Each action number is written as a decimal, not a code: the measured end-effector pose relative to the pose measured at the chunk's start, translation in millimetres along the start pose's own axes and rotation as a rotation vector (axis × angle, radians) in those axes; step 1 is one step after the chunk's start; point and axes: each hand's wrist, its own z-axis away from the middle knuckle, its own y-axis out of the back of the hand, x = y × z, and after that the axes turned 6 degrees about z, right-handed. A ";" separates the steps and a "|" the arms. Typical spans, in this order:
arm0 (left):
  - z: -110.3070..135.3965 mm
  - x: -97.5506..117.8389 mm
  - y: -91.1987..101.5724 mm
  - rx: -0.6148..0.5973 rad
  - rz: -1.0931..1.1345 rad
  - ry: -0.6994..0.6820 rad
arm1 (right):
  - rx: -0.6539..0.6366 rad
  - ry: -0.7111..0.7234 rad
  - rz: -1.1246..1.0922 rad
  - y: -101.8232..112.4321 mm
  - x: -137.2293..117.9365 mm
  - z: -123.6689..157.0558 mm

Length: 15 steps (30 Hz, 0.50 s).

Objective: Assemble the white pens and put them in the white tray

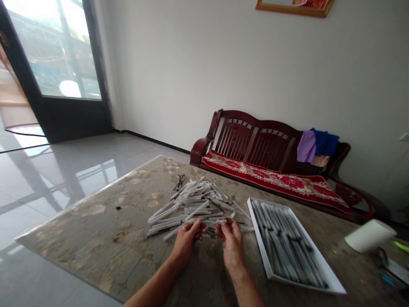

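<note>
My left hand point(187, 238) and my right hand point(231, 241) are close together over the table's near side, fingers pinched. Between them runs a thin, whitish pen-like stick point(210, 221), level, with one end in each hand. At my right fingertips its end looks paler and thicker; whether that is a separate piece I cannot tell. Just beyond my hands lies a loose pile of slim translucent pen-like sticks point(194, 200), some with dark parts. To the right, a shallow white box point(260, 243) holds similar greyish sticks point(287, 238) with dark middles, laid in rows.
The patterned tabletop point(96, 238) carries black-framed glasses point(180, 182) behind the pile and a small dark bit point(119, 208) at left. A white roll point(370, 236) lies at right. Beyond the table stands a dark red wooden bench point(255, 140) with a red patterned cushion point(271, 175).
</note>
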 end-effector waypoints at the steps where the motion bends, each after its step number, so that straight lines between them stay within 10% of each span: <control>1: 0.2 0.3 -0.1 -0.003 0.000 -0.001 | -0.004 0.003 0.013 -0.6 -0.1 0.8; 15: 2.4 2.1 -0.5 -0.011 -0.012 -0.009 | -0.140 0.154 0.324 5.7 -3.3 -2.4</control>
